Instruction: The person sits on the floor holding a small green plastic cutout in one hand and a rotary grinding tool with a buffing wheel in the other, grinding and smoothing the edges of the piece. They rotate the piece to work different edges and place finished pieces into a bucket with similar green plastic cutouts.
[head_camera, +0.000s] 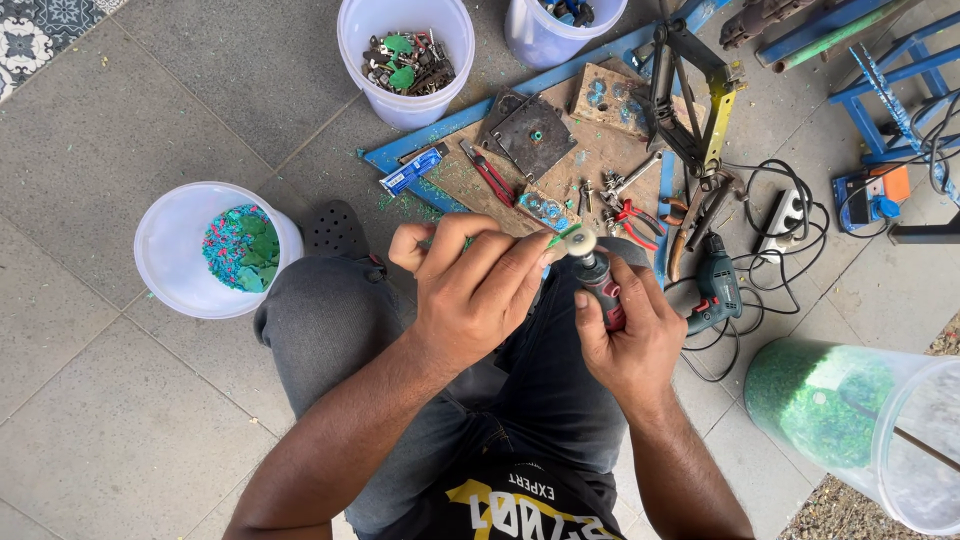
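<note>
Nearest the camera, two bare forearms are seen rising from the 6 o'clock edge and meeting over the lap, above grey trousers. The left hand (475, 290) is held knuckles-up, fingers curled shut, and a small green plastic piece (562, 236) is pinched at its fingertips at about 1 o'clock from the knuckles. The right hand (630, 335) is wrapped closed around a red and black rotary tool (603, 283), thumb laid along the body; the tool's pale round buffing wheel (580, 243) is pressed against the green piece, just beside the left fingertips.

Further out, at 9 o'clock, one white bucket (165, 265) with blue and green plastic shreds is stood on the grey tiles, and a black perforated sandal (335, 230) is seen just beside it. At 4 o'clock a clear container (905, 440) lies tilted, with green shavings gathered at its closed end. At 3 o'clock one teal electric drill (717, 288) is laid among black cables (a white power strip (785, 220) lies among them).

At 12 o'clock a blue-edged wooden board (600, 150) is littered with red-handled pliers (490, 172) and a dark metal plate (535, 133). Beyond it, two more white buckets are counted: one (405, 100) filled with dark metal scraps and green bits, one (540, 40) cut off by the top edge. Three white buckets are counted in all.
</note>
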